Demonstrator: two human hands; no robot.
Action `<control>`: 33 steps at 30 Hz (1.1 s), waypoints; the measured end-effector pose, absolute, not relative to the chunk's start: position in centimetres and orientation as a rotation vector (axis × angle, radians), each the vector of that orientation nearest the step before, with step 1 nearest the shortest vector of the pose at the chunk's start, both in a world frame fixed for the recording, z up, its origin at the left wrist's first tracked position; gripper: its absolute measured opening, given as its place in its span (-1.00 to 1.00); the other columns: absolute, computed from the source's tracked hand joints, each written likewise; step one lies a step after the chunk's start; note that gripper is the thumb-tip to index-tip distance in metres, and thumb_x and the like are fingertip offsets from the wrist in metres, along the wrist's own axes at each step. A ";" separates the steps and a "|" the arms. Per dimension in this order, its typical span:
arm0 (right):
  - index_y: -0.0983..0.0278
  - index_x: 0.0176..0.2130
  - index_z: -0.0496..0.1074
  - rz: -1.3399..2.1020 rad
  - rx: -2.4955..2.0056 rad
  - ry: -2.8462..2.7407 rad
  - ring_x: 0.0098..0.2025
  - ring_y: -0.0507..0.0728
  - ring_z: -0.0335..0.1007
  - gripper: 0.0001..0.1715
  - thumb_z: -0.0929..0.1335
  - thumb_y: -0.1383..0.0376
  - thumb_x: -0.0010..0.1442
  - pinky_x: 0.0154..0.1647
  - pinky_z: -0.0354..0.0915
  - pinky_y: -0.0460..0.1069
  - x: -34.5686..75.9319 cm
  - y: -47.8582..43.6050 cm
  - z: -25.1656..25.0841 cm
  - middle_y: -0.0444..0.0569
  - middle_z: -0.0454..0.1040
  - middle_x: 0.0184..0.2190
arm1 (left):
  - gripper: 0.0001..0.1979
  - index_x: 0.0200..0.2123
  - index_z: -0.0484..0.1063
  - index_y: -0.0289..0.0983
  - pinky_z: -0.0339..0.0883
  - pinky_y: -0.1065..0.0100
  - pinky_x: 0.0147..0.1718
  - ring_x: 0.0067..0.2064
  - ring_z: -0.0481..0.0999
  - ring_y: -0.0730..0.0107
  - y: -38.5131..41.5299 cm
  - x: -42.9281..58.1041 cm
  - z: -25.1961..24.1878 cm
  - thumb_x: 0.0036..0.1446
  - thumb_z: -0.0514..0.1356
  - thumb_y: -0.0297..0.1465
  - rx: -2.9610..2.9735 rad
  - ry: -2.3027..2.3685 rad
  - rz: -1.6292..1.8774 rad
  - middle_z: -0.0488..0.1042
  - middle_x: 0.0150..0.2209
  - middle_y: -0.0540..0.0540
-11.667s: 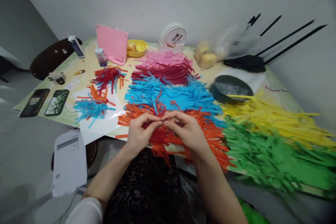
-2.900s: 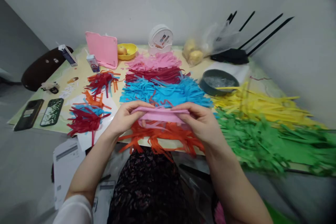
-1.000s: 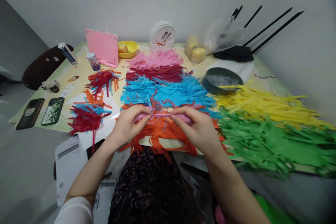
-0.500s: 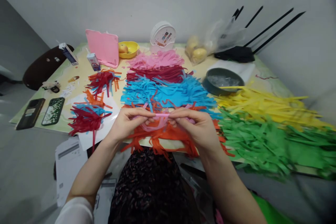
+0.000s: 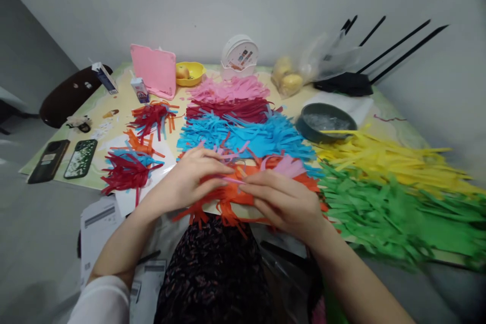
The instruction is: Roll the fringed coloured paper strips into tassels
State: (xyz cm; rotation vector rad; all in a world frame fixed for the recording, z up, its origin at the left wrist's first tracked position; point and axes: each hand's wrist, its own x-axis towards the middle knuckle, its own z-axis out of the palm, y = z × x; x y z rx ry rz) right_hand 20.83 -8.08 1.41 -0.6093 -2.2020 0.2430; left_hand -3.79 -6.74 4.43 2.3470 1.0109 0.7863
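Observation:
Between my two hands runs a strip of pink fringed paper (image 5: 234, 180), its loose pink ends spreading out on both sides. My left hand (image 5: 190, 177) pinches one end of its middle, fingers closed. The other end is pinched by my right hand (image 5: 283, 197), also closed. Both hands hover over orange fringed paper (image 5: 231, 212) at the table's front edge. Beyond them lie blue fringed paper (image 5: 261, 134), dark red fringe (image 5: 228, 110) and pink fringe (image 5: 230, 89) in rows.
Two multicoloured tassels (image 5: 127, 174) lie at left, near two phones (image 5: 79, 159). Yellow fringe (image 5: 391, 159) and green fringe (image 5: 372, 207) cover the right side. Behind them stand a dark bowl (image 5: 326, 134), a bag of fruit (image 5: 287, 81), a router (image 5: 343, 84) and a pink tablet case (image 5: 155, 71).
Both hands have lowered slightly and turned, with the backs of the hands more upward. The pink paper's middle looks narrower, and its right-hand strips now fan out above my right hand.

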 end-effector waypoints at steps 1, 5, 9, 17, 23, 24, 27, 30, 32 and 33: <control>0.15 -0.03 0.56 0.224 -0.591 -2.231 -0.15 0.11 0.60 -0.64 0.33 0.45 0.25 -0.08 0.53 -0.01 20.9 -8.1 1.2 0.01 0.64 -0.19 | -0.84 -0.14 0.58 -0.18 0.31 0.14 0.08 -0.01 0.52 0.22 -6.7 -3.5 4.2 0.27 0.21 -0.34 2.409 1.024 0.744 0.62 -0.16 -0.12; 0.20 0.05 0.52 0.363 -0.695 -2.271 0.02 0.19 0.55 -0.62 0.33 0.39 0.26 0.06 0.48 0.11 21.3 -7.6 1.6 0.09 0.60 -0.03 | -0.83 -0.23 0.58 -0.18 0.20 -0.01 0.16 -0.14 0.51 0.27 -6.4 -2.9 2.9 0.30 0.15 -0.40 2.643 1.178 0.732 0.61 -0.31 -0.08; 0.21 -0.02 0.56 0.869 -0.905 -2.176 0.02 0.21 0.55 -0.71 0.35 0.26 0.29 0.07 0.45 0.13 21.1 -5.6 2.7 0.06 0.61 -0.03 | -0.79 -0.16 0.55 -0.10 0.03 -0.19 0.26 -0.09 0.54 0.30 -6.3 -3.0 1.8 0.30 0.14 -0.46 2.803 1.077 0.934 0.64 -0.24 -0.01; 0.29 -0.38 0.55 1.579 -0.818 -1.712 -0.52 0.02 0.44 -0.62 0.44 0.01 0.18 -0.44 0.36 -0.09 18.0 -4.7 1.0 -0.12 0.53 -0.57 | -0.80 -0.14 0.56 -0.07 0.05 -0.11 0.26 -0.12 0.59 0.28 -6.4 -2.8 -0.6 0.21 0.25 -0.47 2.733 1.119 1.362 0.67 -0.26 0.02; 0.24 -0.28 0.58 1.369 -0.713 -1.606 -0.39 0.07 0.55 -0.77 0.42 0.13 0.23 -0.28 0.44 -0.04 17.7 -5.1 2.2 -0.10 0.61 -0.46 | -0.86 -0.26 0.61 -0.16 0.34 0.07 0.08 -0.11 0.57 0.24 -6.6 0.6 0.0 0.26 0.23 -0.32 2.020 1.326 1.545 0.65 -0.29 -0.09; 0.23 -0.26 0.58 1.323 -0.711 -1.620 -0.36 0.08 0.56 -0.79 0.41 0.15 0.25 -0.25 0.45 -0.03 17.9 -4.9 2.4 -0.10 0.62 -0.43 | -0.84 -0.24 0.62 -0.16 0.38 0.11 0.06 -0.08 0.57 0.24 -6.5 1.0 0.2 0.26 0.22 -0.32 1.931 1.290 1.540 0.65 -0.25 -0.10; 0.24 -0.21 0.51 1.198 -0.740 -1.616 -0.33 0.07 0.57 -0.86 0.37 0.23 0.29 -0.26 0.44 -0.05 18.3 -4.3 3.0 -0.10 0.61 -0.40 | -0.80 -0.14 0.63 -0.17 0.41 0.20 0.05 0.01 0.56 0.25 -6.0 1.8 0.6 0.27 0.21 -0.33 1.733 1.153 1.469 0.63 -0.10 -0.14; 0.24 -0.22 0.43 1.000 -0.785 -1.651 -0.33 0.05 0.56 -0.95 0.35 0.30 0.30 -0.29 0.43 -0.07 18.3 -4.1 3.1 -0.09 0.59 -0.37 | -0.81 -0.16 0.64 -0.19 0.42 0.21 0.06 0.03 0.56 0.23 -5.1 2.8 0.3 0.22 0.26 -0.30 1.561 1.106 1.501 0.62 -0.08 -0.15; 0.23 -0.22 0.44 0.807 -0.779 -1.771 -0.28 0.07 0.56 -0.93 0.33 0.33 0.30 -0.23 0.43 -0.05 18.6 -3.5 3.0 -0.06 0.60 -0.31 | -0.84 -0.26 0.66 -0.21 0.44 0.24 0.02 -0.04 0.59 0.24 -4.3 3.4 0.1 0.17 0.31 -0.29 1.449 1.132 1.581 0.64 -0.15 -0.13; 0.23 -0.20 0.47 0.715 -0.762 -1.850 -0.23 0.09 0.56 -0.91 0.33 0.32 0.31 -0.18 0.43 -0.02 19.1 -2.8 3.0 -0.04 0.61 -0.27 | -0.85 -0.30 0.66 -0.21 0.44 0.27 0.00 -0.08 0.60 0.26 -3.9 3.6 -0.1 0.15 0.32 -0.28 1.398 1.159 1.622 0.65 -0.19 -0.11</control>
